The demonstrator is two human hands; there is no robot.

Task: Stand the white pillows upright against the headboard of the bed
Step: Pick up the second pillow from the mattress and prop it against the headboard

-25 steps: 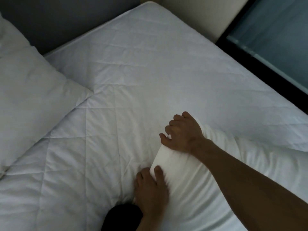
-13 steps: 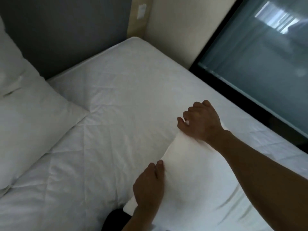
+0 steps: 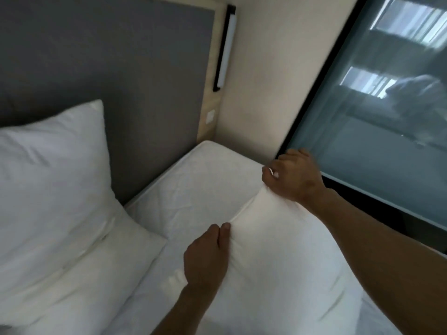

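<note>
left hand (image 3: 205,256) and right hand (image 3: 291,176) clamped on adjoining corners of the second pillow (image 3: 278,274), raised over the mattress (image 3: 205,187) short of the grey headboard (image 3: 108,68), probably for carrying it there; the first pillow (image 3: 55,180) already leans against the headboard. the second pillow's lower edge is cut off.

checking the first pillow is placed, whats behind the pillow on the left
The grey headboard rises directly behind the left pillow, which leans on it. The panel's lower part and the mattress under the pillow are covered.
</note>
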